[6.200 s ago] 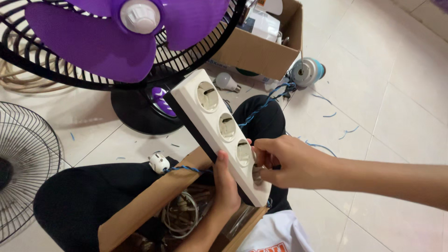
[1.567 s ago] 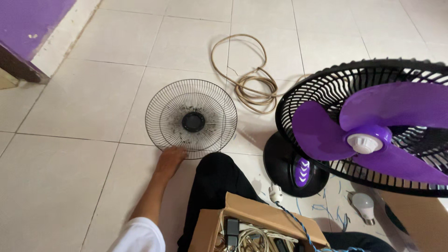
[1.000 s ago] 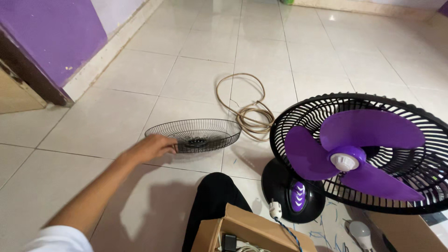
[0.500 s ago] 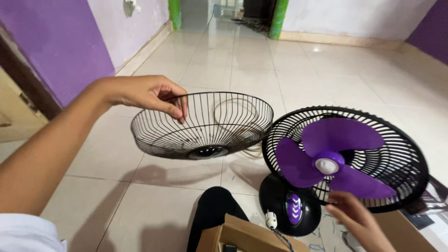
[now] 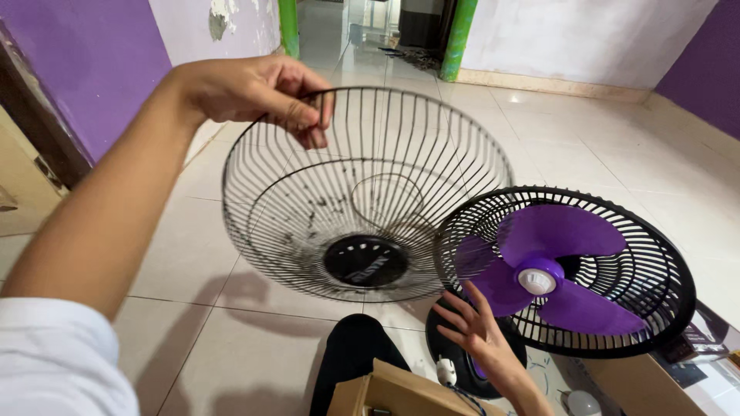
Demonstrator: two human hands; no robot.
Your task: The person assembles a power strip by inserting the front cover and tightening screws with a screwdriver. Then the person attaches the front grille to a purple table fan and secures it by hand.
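Your left hand [image 5: 254, 92] pinches the wire grille [image 5: 362, 192] by its rim, lifted beside the fan [image 5: 566, 270]; your right hand [image 5: 478, 327], fingers spread, apparently touches its guard. Grille not yet mounted.

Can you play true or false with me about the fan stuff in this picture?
1. The left hand holds the black round wire fan guard by its rim. True.
2. The wire guard lies flat on the floor. False: it is lifted in the air.
3. The fan's plastic blades are green. False: they are purple.
4. The right hand is spread open near the black fan cage. True.
5. The wire guard is already fitted over the blades. False: it is apart, to the fan's left.
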